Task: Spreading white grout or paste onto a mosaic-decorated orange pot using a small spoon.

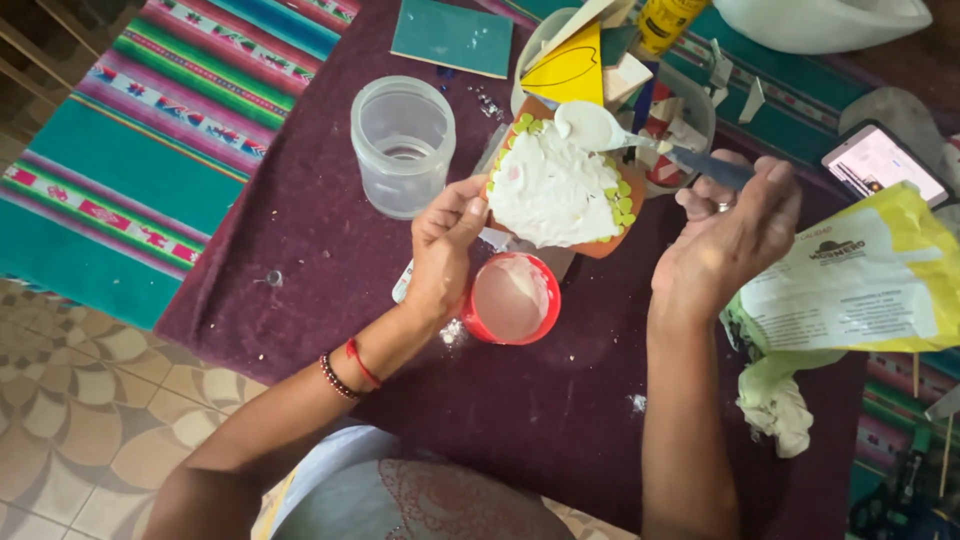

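My left hand [443,245] grips the left edge of an orange piece [556,188] that is covered with thick white paste and edged with small green tiles. It is held tilted above the table. My right hand [728,233] holds a spoon [640,137] by its dark handle. The spoon's bowl is coated in white paste and rests at the top edge of the pasted piece. Just below the piece stands a red cup [510,298] holding pale paste.
A clear plastic jar [402,143] stands to the left on the dark purple cloth [330,250]. A white bucket of tile shards [690,115] sits behind. A yellow-and-white bag [865,280], a phone [882,160] and a green rag [778,400] lie at the right. A teal tile [452,36] lies at the back.
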